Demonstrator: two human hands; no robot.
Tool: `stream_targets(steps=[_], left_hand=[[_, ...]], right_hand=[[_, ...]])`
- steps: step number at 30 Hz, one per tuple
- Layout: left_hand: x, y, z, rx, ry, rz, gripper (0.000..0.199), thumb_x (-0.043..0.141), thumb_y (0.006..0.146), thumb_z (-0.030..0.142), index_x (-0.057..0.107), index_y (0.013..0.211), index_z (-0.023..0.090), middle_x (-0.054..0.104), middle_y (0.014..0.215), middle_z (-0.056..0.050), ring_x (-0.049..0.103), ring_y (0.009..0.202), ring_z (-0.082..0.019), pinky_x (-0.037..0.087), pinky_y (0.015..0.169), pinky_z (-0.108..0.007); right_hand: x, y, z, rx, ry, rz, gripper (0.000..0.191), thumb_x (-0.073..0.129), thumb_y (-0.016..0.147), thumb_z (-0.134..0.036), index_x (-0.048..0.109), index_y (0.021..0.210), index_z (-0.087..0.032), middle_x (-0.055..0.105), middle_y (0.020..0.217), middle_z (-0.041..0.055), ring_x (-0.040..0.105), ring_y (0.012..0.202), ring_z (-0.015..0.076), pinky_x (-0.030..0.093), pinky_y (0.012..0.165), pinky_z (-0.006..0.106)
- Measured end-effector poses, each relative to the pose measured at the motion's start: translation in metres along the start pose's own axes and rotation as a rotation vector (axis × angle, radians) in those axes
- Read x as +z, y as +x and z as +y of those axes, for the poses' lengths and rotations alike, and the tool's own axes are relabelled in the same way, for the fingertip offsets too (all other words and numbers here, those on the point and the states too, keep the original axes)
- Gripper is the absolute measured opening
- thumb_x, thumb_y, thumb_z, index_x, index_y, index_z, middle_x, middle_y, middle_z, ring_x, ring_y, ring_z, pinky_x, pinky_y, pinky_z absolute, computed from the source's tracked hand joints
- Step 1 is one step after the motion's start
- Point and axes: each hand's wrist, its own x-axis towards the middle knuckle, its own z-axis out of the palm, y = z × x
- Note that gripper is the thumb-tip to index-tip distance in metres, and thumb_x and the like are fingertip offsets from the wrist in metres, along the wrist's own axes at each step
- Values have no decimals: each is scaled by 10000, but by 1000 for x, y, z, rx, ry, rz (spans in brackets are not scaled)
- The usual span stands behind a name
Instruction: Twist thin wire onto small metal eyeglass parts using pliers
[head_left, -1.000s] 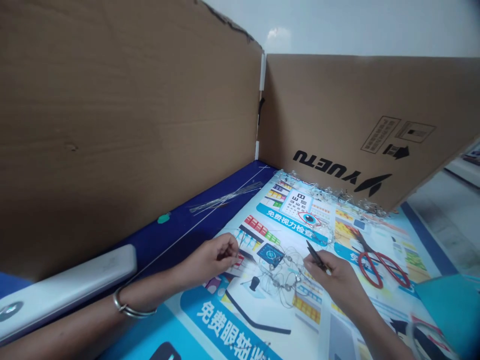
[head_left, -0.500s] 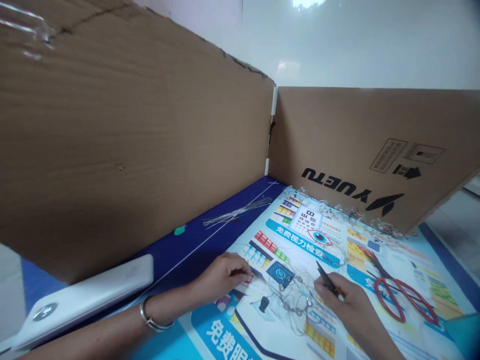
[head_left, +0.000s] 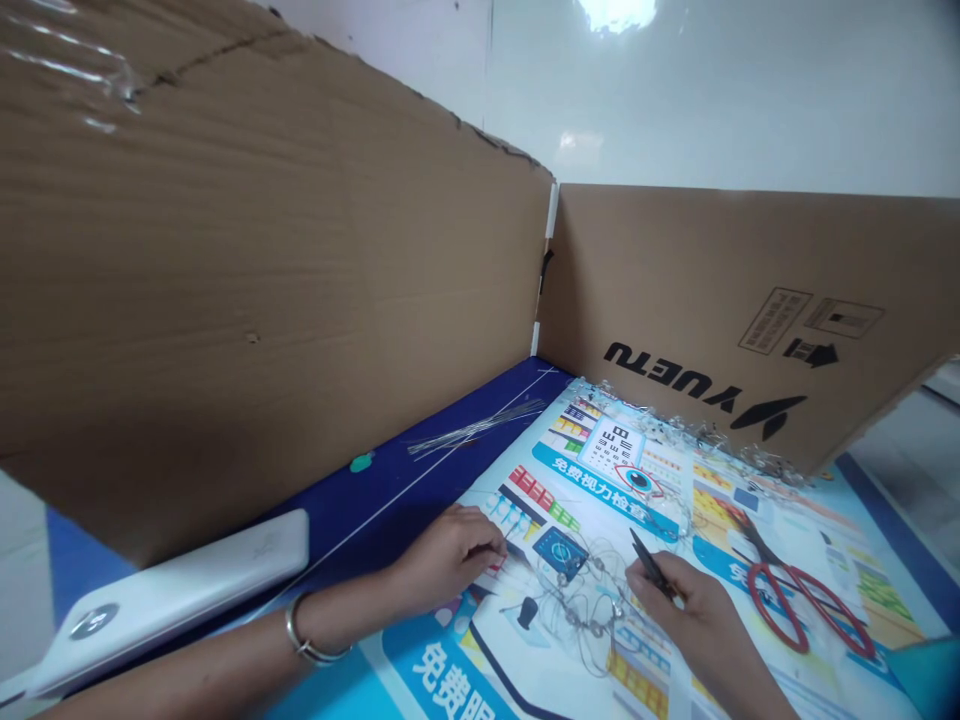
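My left hand (head_left: 457,550) rests at the left of the printed sheet, thumb and fingers closed in a pinch; whatever they hold, if anything, is too fine to make out. A slim black pointed tool (head_left: 651,562) is gripped in my right hand (head_left: 694,605), tip up and leftward; its exact kind does not show. Between both hands lies a loose tangle of thin wire loops (head_left: 589,605) with small clear pieces. Near it on the sheet is a small black object (head_left: 527,612). Red-handled scissors (head_left: 806,605) lie to the right of my right hand.
Cardboard panels stand at the left (head_left: 262,260) and back (head_left: 675,260). Along the back panel's foot runs a row of clear wire pieces (head_left: 705,435). Straight wires (head_left: 476,427) lie on the blue surface, and a white power bank (head_left: 180,600) is at lower left. A teal item (head_left: 926,675) sits at lower right.
The view has tilted slightly. Both hands stay nearly in place; my left fingers are drawn in a little more, and the black tool remains in my right hand.
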Motion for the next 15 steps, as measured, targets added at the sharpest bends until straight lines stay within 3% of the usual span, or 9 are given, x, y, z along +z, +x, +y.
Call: stream_targets(steps=[5,8,12,15], left_hand=[[-26,-9,-4,-26,434,-158,99,542,744,111,590,806,171,618,795,-50,540,794,-203,385,729,-310],[-36,-20,-3,-45,615,-232,192,568,685,88,569,862,163,608,806,-73,524,793,-235,387,676,-321],[-29,-26,5,-67,736,-216,237,516,697,44,543,902,160,593,801,-80,512,793,-244,382,654,-331],[-18,-22,7,-41,753,-175,239,582,689,119,529,921,145,584,853,-97,504,806,-249,383,676,-346]], right_hand=[[2,1,7,-3,-9,-8,306,464,793,-477,593,773,-200,583,710,1,523,687,158,403,639,230],[6,3,13,-5,26,16,313,487,767,-494,605,779,-204,613,726,4,555,703,169,416,642,228],[10,4,16,-6,27,83,328,499,748,-514,618,750,-208,624,695,0,573,679,165,428,628,213],[10,5,17,-11,2,13,326,514,748,-509,626,795,-206,647,751,8,589,726,171,445,657,197]])
